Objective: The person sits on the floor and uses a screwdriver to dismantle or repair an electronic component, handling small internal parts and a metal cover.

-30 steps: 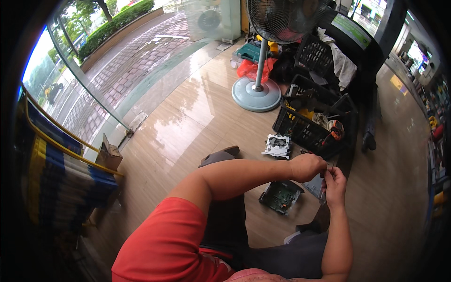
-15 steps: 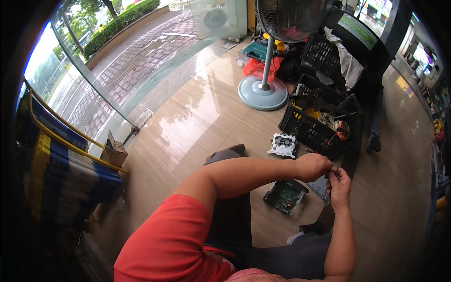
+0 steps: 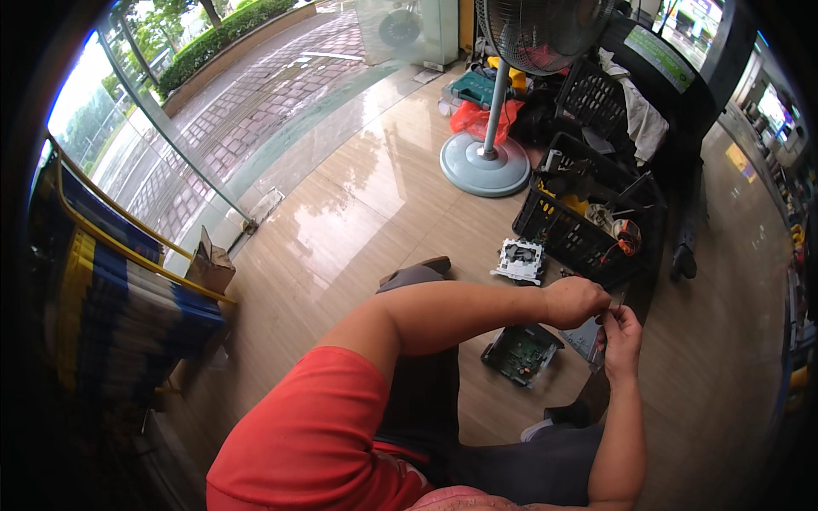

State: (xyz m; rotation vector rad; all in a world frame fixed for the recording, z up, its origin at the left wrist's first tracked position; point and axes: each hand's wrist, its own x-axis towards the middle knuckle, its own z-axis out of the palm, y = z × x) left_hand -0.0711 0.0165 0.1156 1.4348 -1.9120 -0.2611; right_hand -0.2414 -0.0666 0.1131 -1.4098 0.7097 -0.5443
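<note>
My left hand (image 3: 576,302) is closed, its fingers curled toward my right hand. My right hand (image 3: 623,339) pinches with thumb and forefinger right beside it. A thin, small piece seems to be between the fingertips, too small to name. Just below the hands lies a grey metal plate (image 3: 582,339), partly covered by them. Left of the plate, an open casing with a green circuit board (image 3: 520,356) rests on the tiled floor. Beyond my left forearm sits a white plastic frame with dark mechanical parts (image 3: 519,260).
A black crate of tools (image 3: 588,242) stands ahead of my hands. A standing fan (image 3: 486,163) is behind it, near a red plastic bag (image 3: 479,117) and a black tyre (image 3: 656,64). To the left is a yellow-framed rack (image 3: 136,255) beside a glass door.
The whole view has shifted slightly, so things appear a little to the right. Both hands stay close together in nearly the same pose.
</note>
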